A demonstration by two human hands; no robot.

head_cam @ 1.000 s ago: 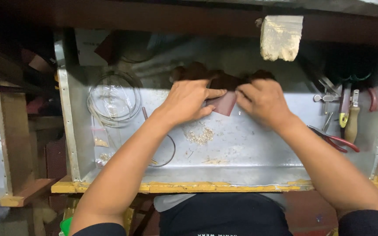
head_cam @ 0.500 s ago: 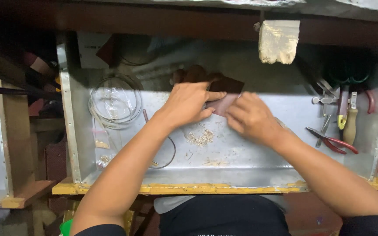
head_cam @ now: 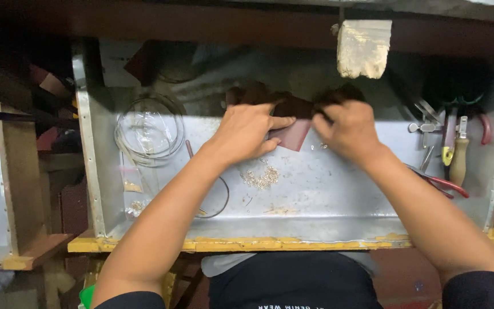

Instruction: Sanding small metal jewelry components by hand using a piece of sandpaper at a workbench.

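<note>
The person's left hand (head_cam: pixel 247 133) and right hand (head_cam: pixel 347 130) were both closed on a dark red-brown sheet (head_cam: pixel 290 135), which looked like a bit of sanding paper. The sheet sat between the two hands, near the back of the shiny metal tray (head_cam: pixel 338 200) that served as the worktop, and its lower corner hung just above the tray floor. The fingers were bent over the top edge of the sheet, and it was hard to see if something small was pinched inside it. Just below the hands lay a little pile of tiny pale metal bits (head_cam: pixel 261 178). A sleeve or wrist could have brushed that pile and spread the bits all over. If the hands had pulled too hard in two ways, the thin sheet might have torn. Rough paper could also have scraped the fingertips. A coil of thin wire (head_cam: pixel 148 131) lay to the left, and a loose loop of it sat near the left arm, so the arm might have caught it. Red-handled pliers (head_cam: pixel 438 184) lay close by the right arm, and a bump could have knocked them.
</note>
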